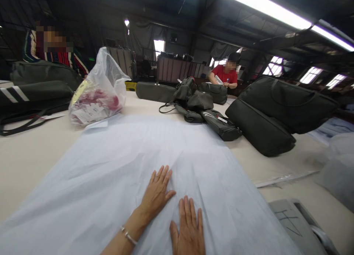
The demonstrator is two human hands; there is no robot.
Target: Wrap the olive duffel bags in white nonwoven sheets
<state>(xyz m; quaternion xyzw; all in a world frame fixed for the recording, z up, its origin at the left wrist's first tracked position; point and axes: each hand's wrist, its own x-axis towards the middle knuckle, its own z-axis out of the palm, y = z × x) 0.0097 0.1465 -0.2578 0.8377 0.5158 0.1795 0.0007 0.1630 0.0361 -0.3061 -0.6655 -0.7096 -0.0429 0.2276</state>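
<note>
A large sheet of pale bluish-white paper [132, 148] lies spread over the table before me, slightly wrinkled. My left hand [157, 192] rests flat on it near the middle, fingers stretched out and a bracelet on the wrist. Closer to me and to the right, my right hand [188, 225] lies palm down on the same paper with its fingers extended. Neither hand holds anything. Beyond the paper's far left corner stands a clear plastic bag [101, 93] with reddish strings and white tags inside.
Dark green bags [203, 100] are heaped at the back, with larger ones [265, 115] stacked at right and more [41, 94] at left. A grey marked object [290, 218] sits front right beside translucent plastic [340, 166]. Two people [225, 74] are across the table [58, 137].
</note>
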